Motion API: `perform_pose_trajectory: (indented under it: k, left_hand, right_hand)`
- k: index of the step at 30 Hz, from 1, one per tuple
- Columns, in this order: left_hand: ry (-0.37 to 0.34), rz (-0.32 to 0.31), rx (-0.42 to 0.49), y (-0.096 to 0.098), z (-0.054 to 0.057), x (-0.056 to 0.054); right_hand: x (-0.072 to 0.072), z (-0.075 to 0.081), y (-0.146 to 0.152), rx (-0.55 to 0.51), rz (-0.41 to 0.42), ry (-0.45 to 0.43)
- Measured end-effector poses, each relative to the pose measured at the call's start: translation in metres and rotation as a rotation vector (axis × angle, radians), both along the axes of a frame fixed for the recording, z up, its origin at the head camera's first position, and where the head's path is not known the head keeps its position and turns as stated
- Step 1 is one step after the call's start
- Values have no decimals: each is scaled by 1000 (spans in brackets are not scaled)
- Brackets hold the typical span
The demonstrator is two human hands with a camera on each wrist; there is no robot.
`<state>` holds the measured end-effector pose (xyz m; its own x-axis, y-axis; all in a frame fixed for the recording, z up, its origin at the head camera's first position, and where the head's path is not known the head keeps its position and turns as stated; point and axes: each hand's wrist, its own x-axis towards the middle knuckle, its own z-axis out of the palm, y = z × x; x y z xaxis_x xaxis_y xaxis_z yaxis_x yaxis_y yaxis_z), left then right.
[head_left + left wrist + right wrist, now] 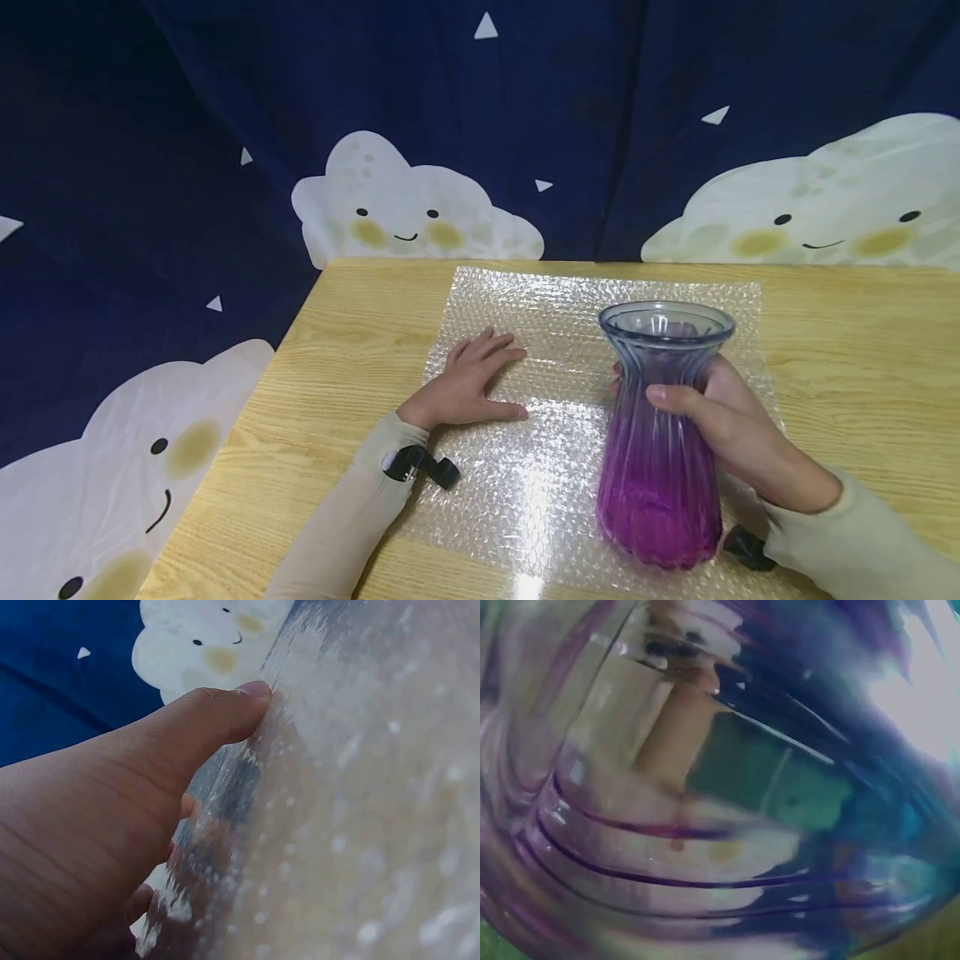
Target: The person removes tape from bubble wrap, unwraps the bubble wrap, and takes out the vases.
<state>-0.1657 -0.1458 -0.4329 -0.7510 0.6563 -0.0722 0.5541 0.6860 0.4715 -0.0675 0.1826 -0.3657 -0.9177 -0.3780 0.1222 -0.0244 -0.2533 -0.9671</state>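
A glass vase (656, 483), clear blue at its flared rim and purple towards its base, stands upright or nearly so over the right part of the bubble wrap (551, 333). My right hand (750, 433) grips it around the narrow neck, thumb across the near side, most fingers hidden behind the glass. Whether the base touches the wrap, I cannot tell. Ribbed glass of the vase (667, 862) fills the right wrist view. On the wrap's left side rests my left hand (468, 383), fingers spread; its thumb (225, 712) touches the sheet in the left wrist view.
The bubble wrap lies spread on a wooden table (315, 400). Behind the table and along its left edge hangs a dark blue cloth (480, 100) printed with white clouds and small triangles. Small black devices sit at both wrists.
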Motion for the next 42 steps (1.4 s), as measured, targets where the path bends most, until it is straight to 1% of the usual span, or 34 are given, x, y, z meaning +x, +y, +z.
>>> perform_pose_trajectory:
  k: [2,7,10,14,16,19,23,28,31,35,39,42]
  left_hand:
    - [2,2,-2,0,0,0]
    - [-3,2,-5,0,0,0]
    - [-9,0,-1,0,1,1]
    - [-11,0,3,0,1,1]
    - [-10,0,2,0,1,0]
    - [-9,-3,3,0,1,0]
    - [-12,-3,2,0,1,0]
    - [-19,-1,-5,0,2,1]
    - [-18,-1,-5,1,2,1]
    - [-16,1,-3,1,2,1]
    - [-13,-1,-3,1,2,1]
    - [-12,-3,-5,1,3,1]
  right_hand:
    - [0,1,0,37,-31,38]
    - [1,5,-3,150,-143,142]
    - [3,6,-6,139,-169,207]
    - [4,7,-10,99,-196,292]
    - [5,6,-11,89,-214,324]
    - [6,6,-12,76,-227,343]
    - [7,6,-13,89,-255,363]
    - [8,3,-14,82,-280,408]
    - [8,2,-16,71,-277,432]
    - [10,4,-17,56,-249,440]
    - [12,7,-16,126,-245,415]
    - [13,5,-15,166,-257,419]
